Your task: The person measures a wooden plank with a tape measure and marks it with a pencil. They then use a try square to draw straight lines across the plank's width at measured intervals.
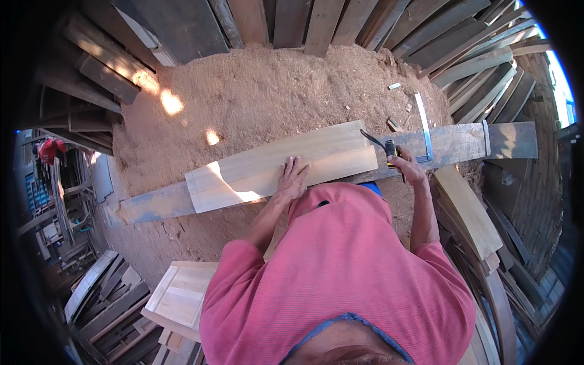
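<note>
Two pale wooden boards [267, 163] lie edge to edge across a long worn plank [158, 204]. My left hand [294, 176] rests on the nearer board, its fingers spread flat. At the boards' right end, my right hand [411, 167] is closed around a black and yellow tape measure [391, 152] with a dark wrist strap. No drawn-out blade can be made out. Just right of that hand, a metal carpenter's square [425, 131] lies with one leg on the plank and the other reaching away from me.
Sawdust [292, 85] covers the ground beyond the plank. Dark boards [292, 24] stand around the far side. A small wood block [394, 125] lies near the square. Behind me are a pale panelled wooden piece [179, 292] at left and stacked planks [468, 207] at right.
</note>
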Available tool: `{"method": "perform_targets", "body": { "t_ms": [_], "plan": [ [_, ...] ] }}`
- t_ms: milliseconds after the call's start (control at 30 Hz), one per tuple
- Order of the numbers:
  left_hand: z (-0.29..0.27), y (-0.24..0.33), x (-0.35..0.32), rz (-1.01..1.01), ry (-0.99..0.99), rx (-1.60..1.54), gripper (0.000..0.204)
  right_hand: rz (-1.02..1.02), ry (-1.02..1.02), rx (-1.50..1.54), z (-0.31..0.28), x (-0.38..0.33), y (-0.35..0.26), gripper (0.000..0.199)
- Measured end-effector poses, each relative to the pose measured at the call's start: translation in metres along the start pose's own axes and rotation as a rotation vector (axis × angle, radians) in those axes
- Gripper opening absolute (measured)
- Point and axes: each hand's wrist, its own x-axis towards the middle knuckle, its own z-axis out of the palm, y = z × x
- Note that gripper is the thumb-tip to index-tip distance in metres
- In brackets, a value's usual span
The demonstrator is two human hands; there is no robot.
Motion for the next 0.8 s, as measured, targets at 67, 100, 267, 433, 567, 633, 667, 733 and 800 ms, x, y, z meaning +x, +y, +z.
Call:
{"method": "perform_targets", "body": {
  "t_ms": [67, 100, 267, 433, 567, 633, 667, 733, 800],
  "plan": [
    [-0.012, -0.005, 0.006, -0.01, -0.051, -0.097, 0.09, -0.133, 0.069, -0.084, 0.032, -0.003, -0.006, 0.074],
    [-0.018, -0.004, 0.011, -0.021, 0.008, -0.338, 0.086, -0.15, 0.056, -0.167, 0.047, -0.005, -0.01, 0.076],
    [-0.052, 0.041, 0.025, -0.108, -0.003, -1.42, 0.071, -0.226, -0.018, -0.546, 0.118, -0.014, -0.027, 0.084],
    [-0.074, 0.071, 0.008, -0.023, -0.154, -1.369, 0.061, -0.296, -0.059, -0.839, 0.177, -0.017, -0.031, 0.088],
    [-0.066, 0.057, -0.021, 0.016, -0.094, -1.263, 0.05, -0.317, -0.18, -0.43, 0.175, -0.018, -0.02, 0.076],
    [-0.063, 0.047, -0.038, 0.05, -0.206, -1.546, 0.049, -0.166, -0.355, -0.052, 0.162, -0.01, -0.01, 0.068],
    [-0.062, 0.047, -0.045, 0.115, -0.164, -1.572, 0.047, -0.069, -0.45, 0.095, 0.16, -0.004, -0.004, 0.065],
    [-0.062, 0.056, -0.05, 0.179, -0.084, -1.654, 0.047, 0.009, -0.54, 0.214, 0.175, 0.008, 0.008, 0.067],
    [-0.062, 0.066, -0.052, 0.21, -0.054, -1.84, 0.047, 0.057, -0.582, 0.581, 0.192, 0.003, 0.023, 0.067]
  ]
}}
